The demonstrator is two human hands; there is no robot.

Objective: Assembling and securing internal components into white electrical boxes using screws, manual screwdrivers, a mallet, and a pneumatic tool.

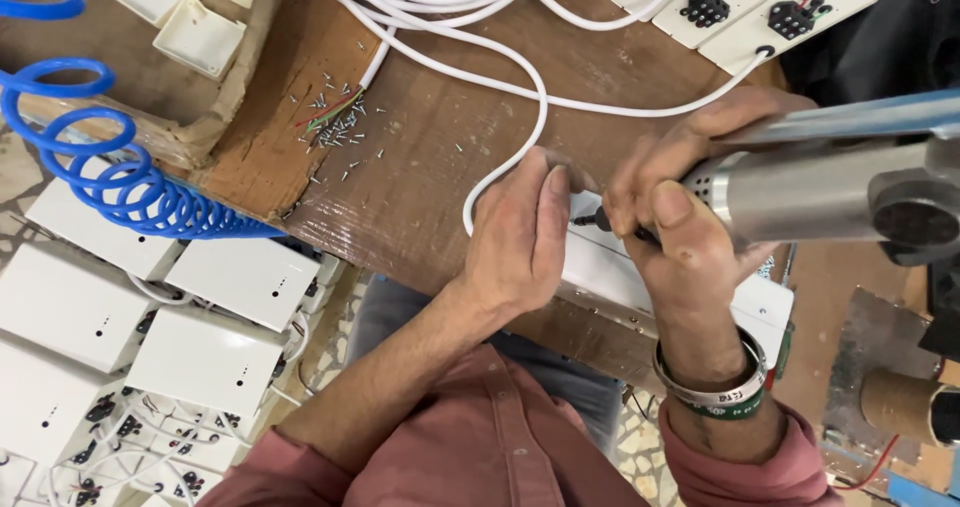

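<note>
Wooden bench [420, 157] – right hand [670, 227] holds screwdriver [830, 192] level, tip left

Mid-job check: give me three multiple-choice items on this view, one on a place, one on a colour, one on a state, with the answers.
1. Where do the loose small screws lie?
A. On the wooden bench top, above and left of the hands
B. Inside the coiled hose
C. On the person's sleeve

2. What colour is the coiled air hose?
A. Red
B. Blue
C. Yellow

3. What is the right hand doing?
A. Resting flat and empty
B. Holding a cord
C. Gripping a metal power screwdriver, its tip at the white box

Answers:
1 A, the screws are scattered on the bench near the stripped cable end.
2 B, the spiral at the left edge is plainly blue.
3 C, the fingers wrap the tool's nose while the left hand steadies the box.
</note>
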